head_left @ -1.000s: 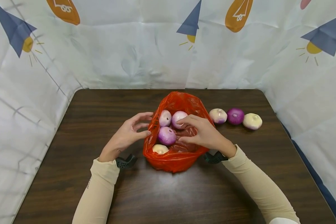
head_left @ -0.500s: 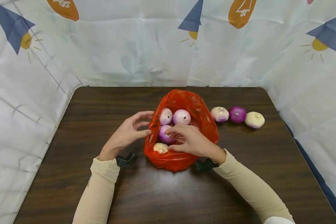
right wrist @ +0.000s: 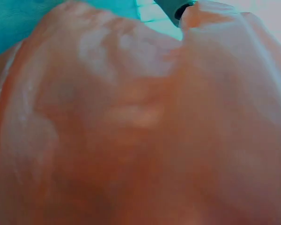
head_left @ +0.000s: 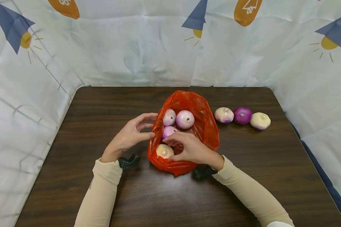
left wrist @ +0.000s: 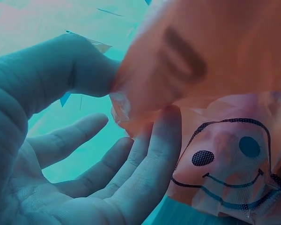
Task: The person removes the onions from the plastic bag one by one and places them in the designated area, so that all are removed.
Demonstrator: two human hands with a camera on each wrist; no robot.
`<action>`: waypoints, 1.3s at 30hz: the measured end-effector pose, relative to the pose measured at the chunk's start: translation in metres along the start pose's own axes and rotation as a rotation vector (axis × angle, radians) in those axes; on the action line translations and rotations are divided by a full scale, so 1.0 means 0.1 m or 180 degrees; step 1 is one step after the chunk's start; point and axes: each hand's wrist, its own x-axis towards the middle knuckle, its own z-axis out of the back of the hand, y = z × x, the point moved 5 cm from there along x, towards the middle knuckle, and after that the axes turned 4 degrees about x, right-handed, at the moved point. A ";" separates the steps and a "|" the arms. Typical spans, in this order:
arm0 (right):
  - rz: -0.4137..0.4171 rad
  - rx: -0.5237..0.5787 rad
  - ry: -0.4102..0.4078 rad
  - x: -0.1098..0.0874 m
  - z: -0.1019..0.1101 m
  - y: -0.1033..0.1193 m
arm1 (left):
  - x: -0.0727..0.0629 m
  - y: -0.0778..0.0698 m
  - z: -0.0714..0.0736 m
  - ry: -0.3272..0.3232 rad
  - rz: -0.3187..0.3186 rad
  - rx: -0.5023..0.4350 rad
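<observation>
The red bag (head_left: 173, 167) sits near the middle of the table (head_left: 159, 201), mouth upward, with four onions (head_left: 185, 119) inside. The right hand (head_left: 193, 148) hangs over the bag's near side, fingers bent and well apart from the thumb, close beside the pale onion (head_left: 164, 152); whether they touch it I cannot tell. The left hand (head_left: 126, 137) rests spread fingers and thumb against the bag's left rim. Right of the bag, three more onions (head_left: 242, 115) lie in a row.

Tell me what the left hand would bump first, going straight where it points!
The red bag: the left hand seems to be touching its side. Past that, an onion probably comes next, but depth is unclear.
</observation>
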 end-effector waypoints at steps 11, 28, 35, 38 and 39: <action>0.0239 -0.0437 -0.0086 0.12 -0.13 0.09 | -0.01 0.00 0.01 -0.0005 -0.0024 -0.0022; 0.0139 -0.0919 0.0283 0.17 -0.31 0.09 | -0.04 0.00 0.00 0.0028 0.0047 0.0038; 0.0125 -0.0955 0.0299 0.14 -0.35 0.07 | -0.04 -0.01 0.01 0.0039 -0.0002 0.0019; 0.0107 -0.0940 0.0296 0.14 -0.37 0.06 | -0.05 -0.02 0.01 0.0043 -0.0056 0.0055; 0.0100 -0.0944 0.0297 0.13 -0.37 0.05 | -0.05 -0.02 0.02 0.0040 -0.0058 0.0062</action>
